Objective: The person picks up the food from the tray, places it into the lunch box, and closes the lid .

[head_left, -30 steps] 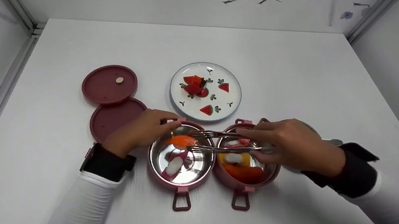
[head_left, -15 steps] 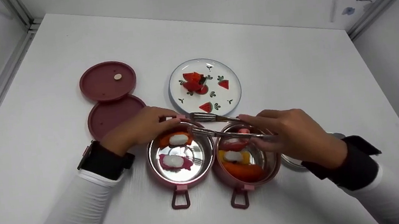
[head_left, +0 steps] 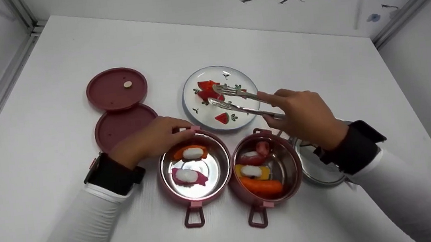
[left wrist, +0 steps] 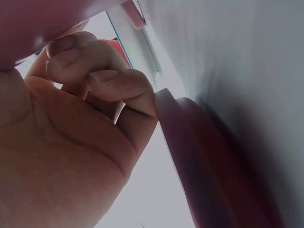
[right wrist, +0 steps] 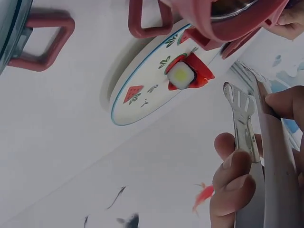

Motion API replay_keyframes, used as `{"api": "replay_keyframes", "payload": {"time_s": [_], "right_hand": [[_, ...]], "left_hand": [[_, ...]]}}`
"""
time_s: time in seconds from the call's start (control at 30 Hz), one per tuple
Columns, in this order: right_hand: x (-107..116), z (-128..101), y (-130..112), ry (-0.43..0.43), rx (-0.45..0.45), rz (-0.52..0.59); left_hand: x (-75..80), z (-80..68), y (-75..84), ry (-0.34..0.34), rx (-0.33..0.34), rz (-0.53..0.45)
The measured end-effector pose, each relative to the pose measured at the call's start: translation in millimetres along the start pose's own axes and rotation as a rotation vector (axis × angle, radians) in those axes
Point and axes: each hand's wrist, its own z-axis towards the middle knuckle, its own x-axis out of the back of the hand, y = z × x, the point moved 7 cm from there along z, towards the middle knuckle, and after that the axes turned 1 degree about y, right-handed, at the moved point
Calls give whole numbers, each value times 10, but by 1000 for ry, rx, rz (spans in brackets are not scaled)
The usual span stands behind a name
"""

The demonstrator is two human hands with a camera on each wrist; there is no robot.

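The left hand (head_left: 149,140) grips the left bowl (head_left: 195,169) at its ten o'clock rim; two sushi pieces lie inside. The right hand (head_left: 305,115) holds tongs (head_left: 237,98), tips apart, over the plate (head_left: 221,98) and its red piece (head_left: 206,91).

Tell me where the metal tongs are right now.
In the head view the tongs are in the right hand, their open tips over the watermelon-print plate beside the red piece, behind the two pink containers.

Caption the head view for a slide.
Right hand holds tongs over the plate; left hand grips the left pink container.
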Motion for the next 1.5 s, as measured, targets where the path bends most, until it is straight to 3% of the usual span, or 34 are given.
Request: {"api": "replay_keyframes", "payload": {"time_s": [0.27,0.7,1.0,1.5], "right_hand": [[-103,150,69,-58,-46,-68],[-193,218,-39,-58,44,-138],[-296,249,-66,-119,34,-136],[-286,152,-39,-62,35,-36]], "left_hand": [[3,16,31,-9,9,-9],[3,17,39,-13,14,27],[-34,-11,7,-20,31,14],[-4,-10,-12,-11,42,3]]}}
